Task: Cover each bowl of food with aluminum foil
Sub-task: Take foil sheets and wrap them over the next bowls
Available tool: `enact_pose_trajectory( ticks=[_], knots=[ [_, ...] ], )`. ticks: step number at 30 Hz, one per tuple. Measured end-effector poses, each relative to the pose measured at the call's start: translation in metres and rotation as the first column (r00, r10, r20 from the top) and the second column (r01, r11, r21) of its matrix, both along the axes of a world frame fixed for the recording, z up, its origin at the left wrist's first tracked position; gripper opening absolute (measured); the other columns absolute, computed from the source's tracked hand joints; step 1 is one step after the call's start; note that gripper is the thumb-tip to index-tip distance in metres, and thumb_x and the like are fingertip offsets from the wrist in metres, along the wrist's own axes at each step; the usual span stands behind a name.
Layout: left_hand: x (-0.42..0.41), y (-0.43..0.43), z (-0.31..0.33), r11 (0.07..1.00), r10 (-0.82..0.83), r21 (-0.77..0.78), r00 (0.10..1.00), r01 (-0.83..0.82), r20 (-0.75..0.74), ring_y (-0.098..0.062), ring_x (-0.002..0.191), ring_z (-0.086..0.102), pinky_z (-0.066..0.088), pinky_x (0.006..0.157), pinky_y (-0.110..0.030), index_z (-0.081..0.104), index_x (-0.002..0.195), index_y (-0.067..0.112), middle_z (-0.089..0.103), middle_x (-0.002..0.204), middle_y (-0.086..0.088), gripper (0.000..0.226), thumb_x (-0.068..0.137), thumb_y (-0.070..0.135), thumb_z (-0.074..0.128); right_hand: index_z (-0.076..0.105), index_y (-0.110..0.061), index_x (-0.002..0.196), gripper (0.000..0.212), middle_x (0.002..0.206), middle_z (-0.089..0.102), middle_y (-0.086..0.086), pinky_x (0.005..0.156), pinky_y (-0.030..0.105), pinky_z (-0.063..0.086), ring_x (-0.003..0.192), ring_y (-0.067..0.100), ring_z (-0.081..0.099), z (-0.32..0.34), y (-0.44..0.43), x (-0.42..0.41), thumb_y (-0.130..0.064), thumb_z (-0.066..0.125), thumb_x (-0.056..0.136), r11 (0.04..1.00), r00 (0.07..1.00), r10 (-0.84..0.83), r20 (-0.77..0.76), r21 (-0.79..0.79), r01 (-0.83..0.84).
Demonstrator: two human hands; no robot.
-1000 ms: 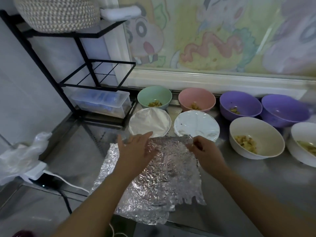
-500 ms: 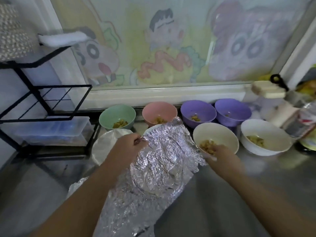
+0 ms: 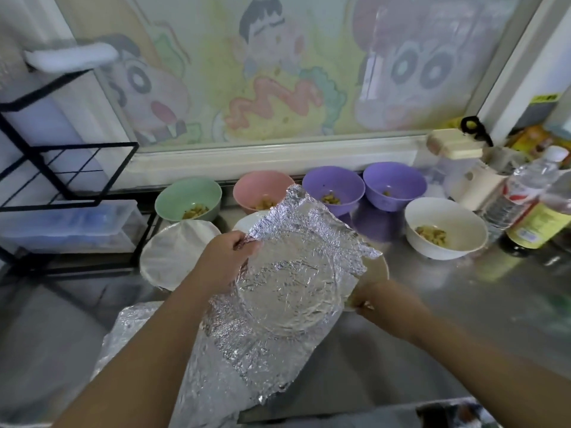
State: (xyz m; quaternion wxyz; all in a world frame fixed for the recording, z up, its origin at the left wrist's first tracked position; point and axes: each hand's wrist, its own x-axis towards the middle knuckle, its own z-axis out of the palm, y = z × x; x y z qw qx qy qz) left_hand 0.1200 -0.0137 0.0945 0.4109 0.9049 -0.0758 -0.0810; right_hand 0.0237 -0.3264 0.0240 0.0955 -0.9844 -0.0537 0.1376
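Note:
My left hand (image 3: 228, 261) pinches the left edge of a crumpled aluminum foil sheet (image 3: 293, 282) and holds it up, tilted, over a cream bowl (image 3: 379, 264). The sheet hides most of that bowl. My right hand (image 3: 375, 299) grips the bowl's near rim. Two foil-covered bowls sit to the left, one in plain sight (image 3: 177, 253) and one partly behind the sheet (image 3: 248, 220). Uncovered bowls with food stand behind: green (image 3: 188, 200), pink (image 3: 262, 191), two purple (image 3: 333, 186) (image 3: 395, 189) and a white one (image 3: 445, 228).
More foil (image 3: 133, 338) lies on the steel counter (image 3: 463, 319) under my left forearm. A black wire rack (image 3: 61, 168) with a clear plastic box (image 3: 68, 225) stands at the left. Bottles (image 3: 525, 193) and a white container (image 3: 469, 186) crowd the right back corner.
My left hand lifted the foil sheet off the counter and carried it right. My right hand let go of the foil, took the cream bowl's rim, and the bowl came nearer.

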Motion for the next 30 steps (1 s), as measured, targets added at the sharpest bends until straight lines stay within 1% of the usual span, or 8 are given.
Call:
enact_pose_trajectory(
  ticks=[4, 7, 10, 12, 15, 18, 26, 30],
  knots=[
    [-0.007, -0.020, -0.017, 0.999, 0.016, -0.039, 0.997, -0.019, -0.080, -0.024, 0.056, 0.058, 0.044, 0.059, -0.037, 0.058, 0.076, 0.005, 0.065, 0.070, -0.021, 0.037, 0.096, 0.037, 0.061, 0.078, -0.035, 0.109, 0.023, 0.112, 0.072, -0.017, 0.085, 0.014, 0.041, 0.085, -0.007, 0.057, 0.008, -0.016, -0.020, -0.025, 0.067, 0.091, 0.992, 0.992, 0.102, -0.073, 0.082, -0.096],
    [-0.014, -0.041, -0.029, 0.991, 0.067, -0.101, 0.987, -0.082, -0.144, -0.022, 0.055, 0.055, 0.043, 0.057, -0.033, 0.052, 0.072, 0.006, 0.057, 0.059, -0.014, 0.036, 0.097, 0.030, 0.062, 0.074, -0.039, 0.102, 0.028, 0.101, 0.072, -0.021, 0.079, 0.012, 0.043, 0.074, -0.007, 0.058, 0.009, -0.037, -0.025, -0.015, 0.065, 0.090, 0.944, 0.990, -0.127, -0.068, 0.297, 0.142],
    [-0.019, -0.061, -0.043, 0.984, 0.142, -0.079, 0.967, -0.162, -0.212, -0.021, 0.060, 0.052, 0.039, 0.059, -0.031, 0.049, 0.071, 0.009, 0.053, 0.063, -0.008, 0.036, 0.097, 0.031, 0.059, 0.063, -0.016, 0.112, 0.012, 0.092, 0.078, -0.004, 0.064, 0.025, 0.051, 0.065, 0.008, 0.067, 0.021, -0.043, -0.016, -0.015, 0.061, 0.100, 0.504, 0.838, -0.502, -0.215, 0.714, 0.486],
    [-0.022, -0.070, -0.052, 0.978, 0.181, -0.053, 0.951, -0.201, -0.252, -0.023, 0.062, 0.051, 0.038, 0.061, -0.032, 0.048, 0.070, 0.012, 0.051, 0.064, -0.006, 0.036, 0.097, 0.035, 0.058, 0.049, -0.013, 0.119, 0.029, 0.093, 0.075, 0.006, 0.060, 0.029, 0.049, 0.064, 0.017, 0.067, 0.024, -0.038, -0.010, -0.029, 0.064, 0.100, 0.279, 0.726, -0.588, -0.357, 0.753, 0.596],
    [-0.029, -0.085, -0.059, 0.974, 0.203, -0.040, 0.937, -0.223, -0.283, -0.021, 0.061, 0.045, 0.034, 0.059, -0.032, 0.042, 0.069, 0.013, 0.044, 0.064, -0.005, 0.038, 0.098, 0.033, 0.057, 0.040, -0.024, 0.129, 0.057, 0.090, 0.069, 0.004, 0.062, 0.024, 0.046, 0.070, 0.013, 0.064, 0.012, -0.029, -0.005, -0.034, 0.079, 0.088, 0.438, 0.747, -0.628, -0.218, 0.695, 0.571],
    [-0.031, -0.093, -0.063, 0.970, 0.237, -0.006, 0.949, -0.243, -0.210, -0.021, 0.061, 0.041, 0.030, 0.060, -0.034, 0.038, 0.066, 0.014, 0.040, 0.062, -0.002, 0.041, 0.097, 0.032, 0.059, 0.047, -0.016, 0.135, 0.054, 0.085, 0.063, 0.002, 0.060, 0.014, 0.039, 0.072, 0.008, 0.058, -0.005, -0.028, 0.003, -0.020, 0.077, 0.090, 0.465, 0.712, -0.693, -0.118, 0.682, 0.565],
    [-0.051, -0.094, -0.074, 0.928, 0.311, -0.135, 0.923, -0.346, -0.226, -0.015, 0.063, 0.060, 0.043, 0.055, -0.023, 0.065, 0.091, 0.014, 0.069, 0.076, -0.002, 0.015, 0.093, 0.029, 0.066, 0.073, -0.019, 0.116, 0.023, 0.087, 0.077, -0.003, 0.066, 0.030, 0.056, 0.076, 0.019, 0.072, -0.033, -0.036, 0.005, -0.019, 0.070, 0.093, 0.340, 0.665, -0.706, -0.243, 0.707, 0.620],
    [-0.069, -0.092, -0.077, 0.922, 0.264, -0.210, 0.925, -0.325, -0.274, 0.001, 0.050, 0.057, 0.041, 0.051, -0.012, 0.070, 0.086, 0.013, 0.069, 0.069, 0.004, 0.017, 0.092, 0.030, 0.069, 0.076, -0.020, 0.098, 0.009, 0.073, 0.068, 0.005, 0.052, 0.023, 0.040, 0.060, 0.016, 0.051, -0.031, -0.043, -0.010, -0.014, 0.070, 0.094, 0.230, 0.635, -0.718, -0.287, 0.763, 0.604]
  ],
)
